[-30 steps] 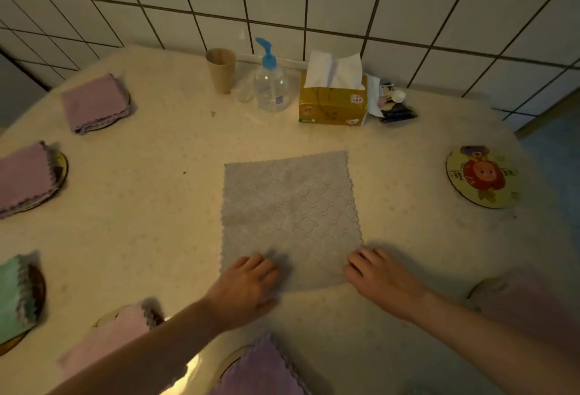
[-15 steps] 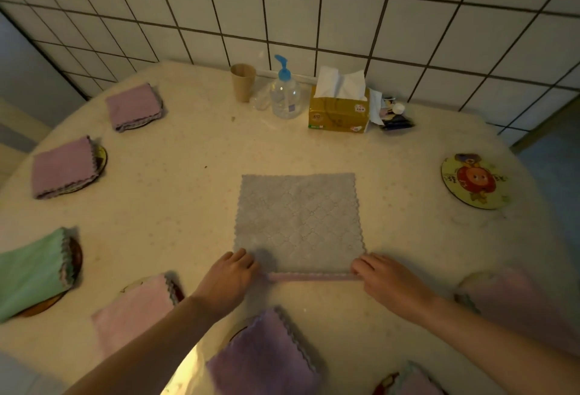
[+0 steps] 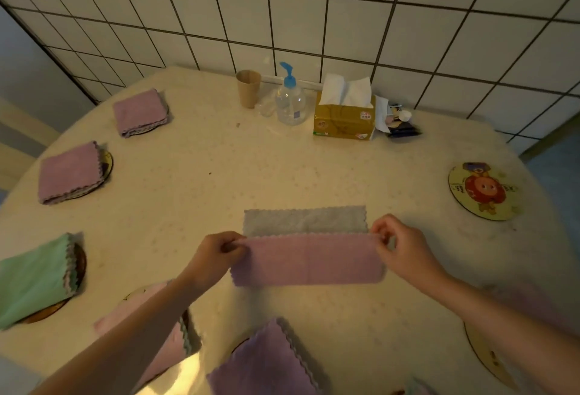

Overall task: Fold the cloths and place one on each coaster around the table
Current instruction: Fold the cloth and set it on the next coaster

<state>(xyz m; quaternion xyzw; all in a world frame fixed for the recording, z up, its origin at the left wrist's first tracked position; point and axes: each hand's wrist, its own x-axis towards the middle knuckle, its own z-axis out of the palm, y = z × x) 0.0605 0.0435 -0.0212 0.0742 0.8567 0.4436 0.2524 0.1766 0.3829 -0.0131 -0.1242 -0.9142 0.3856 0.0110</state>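
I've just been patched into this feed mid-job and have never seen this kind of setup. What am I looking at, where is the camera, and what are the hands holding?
There is no machine here: a person works with two bare hands, and the single camera sits on their head, looking forward and down.

The left hand and right hand each pinch a corner of one cloth, grey on one face and pink on the other, folding its near edge away over the rest.

The round table carries folded cloths on coasters along the left and near edge, for example a green cloth. One bare coaster on the right shows a cartoon picture. By the tiled wall stand a paper cup, a pump bottle and a tissue box.
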